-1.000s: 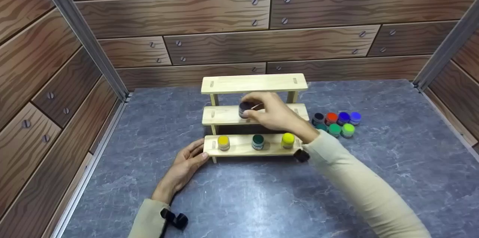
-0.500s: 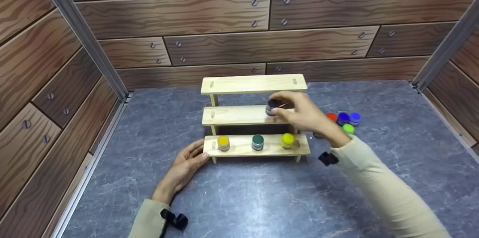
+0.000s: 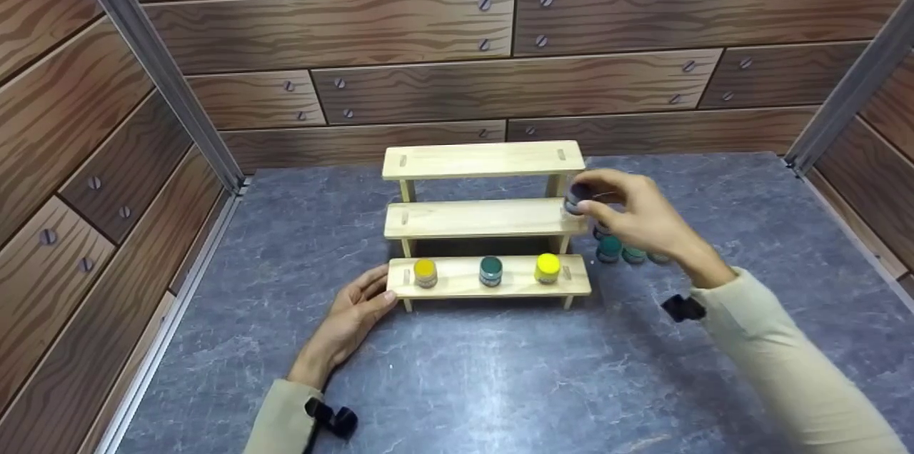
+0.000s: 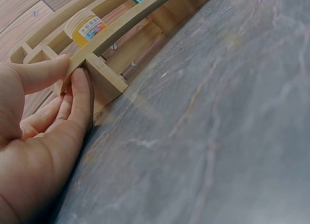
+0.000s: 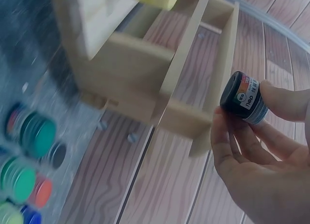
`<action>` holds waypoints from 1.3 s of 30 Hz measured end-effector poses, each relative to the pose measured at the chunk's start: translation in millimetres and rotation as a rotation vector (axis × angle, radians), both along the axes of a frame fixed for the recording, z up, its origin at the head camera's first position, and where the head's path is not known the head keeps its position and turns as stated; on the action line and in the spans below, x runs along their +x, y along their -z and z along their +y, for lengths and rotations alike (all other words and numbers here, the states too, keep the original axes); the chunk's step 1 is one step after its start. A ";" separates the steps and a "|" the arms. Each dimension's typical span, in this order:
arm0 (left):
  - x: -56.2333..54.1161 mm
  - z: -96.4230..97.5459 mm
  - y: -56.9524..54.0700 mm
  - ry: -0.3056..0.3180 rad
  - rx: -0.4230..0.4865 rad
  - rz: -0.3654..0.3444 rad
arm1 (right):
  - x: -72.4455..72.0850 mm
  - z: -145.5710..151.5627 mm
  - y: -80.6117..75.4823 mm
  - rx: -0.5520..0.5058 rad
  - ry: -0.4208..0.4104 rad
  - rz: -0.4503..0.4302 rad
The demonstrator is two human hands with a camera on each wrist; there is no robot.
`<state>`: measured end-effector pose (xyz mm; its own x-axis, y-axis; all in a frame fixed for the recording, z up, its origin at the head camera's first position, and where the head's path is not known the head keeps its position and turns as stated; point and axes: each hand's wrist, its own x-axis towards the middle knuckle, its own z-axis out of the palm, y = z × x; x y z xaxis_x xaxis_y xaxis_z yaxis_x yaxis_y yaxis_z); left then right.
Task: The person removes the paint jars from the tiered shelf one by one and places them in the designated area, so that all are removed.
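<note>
A three-tier wooden display rack point(image 3: 485, 217) stands on the grey table. My left hand point(image 3: 351, 313) pinches the left end of its lowest step, thumb on the edge and fingers beneath, as the left wrist view shows. My right hand point(image 3: 643, 218) holds a small dark paint jar point(image 5: 244, 98) between thumb and fingers, in the air at the right end of the middle step. On the lowest step stand three paint jars: an orange-yellow jar point(image 3: 425, 273), a dark green jar point(image 3: 490, 271) and a bright yellow jar point(image 3: 548, 268).
Right of the rack, more paint jars are grouped on the table, partly hidden by my right hand. Among them are a teal jar point(image 5: 38, 134), a green jar point(image 5: 19, 183) and a red jar point(image 5: 41, 191). Wood-patterned walls point(image 3: 428, 26) enclose the table.
My right hand has moved to the right with the dark paint jar, from above the middle step's centre to its right end. The left hand has stayed in place.
</note>
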<state>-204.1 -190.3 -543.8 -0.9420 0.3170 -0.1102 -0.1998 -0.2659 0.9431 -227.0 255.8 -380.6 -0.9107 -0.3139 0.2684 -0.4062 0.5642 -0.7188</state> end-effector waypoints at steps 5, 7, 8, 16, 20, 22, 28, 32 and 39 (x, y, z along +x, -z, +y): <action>0.0 2.1 1.4 0.005 0.001 0.013 | 6.9 26.7 2.7 0.023 0.052 -0.005; -0.3 2.7 1.8 0.007 0.001 0.014 | 8.3 37.0 5.8 0.041 0.075 0.005; -0.5 2.9 2.0 0.005 0.002 0.010 | 8.6 41.8 7.4 0.051 0.087 0.008; -0.9 1.9 1.5 -0.003 0.012 -0.007 | 10.5 75.3 21.4 0.071 0.127 -0.003; -0.8 1.1 1.5 -0.008 0.010 -0.009 | 11.3 87.2 28.7 0.075 0.146 -0.011; -0.9 0.9 1.2 -0.011 0.007 -0.010 | 12.0 92.9 32.3 0.071 0.154 -0.021; -1.2 0.9 0.5 -0.007 0.004 -0.002 | 15.4 111.7 46.0 0.077 0.172 -0.056; -1.9 1.0 0.6 -0.003 0.016 0.000 | 17.2 124.2 56.8 0.068 0.192 -0.050; -1.7 -0.3 1.9 -0.003 0.015 0.005 | 13.8 141.4 79.9 -0.005 0.233 -0.016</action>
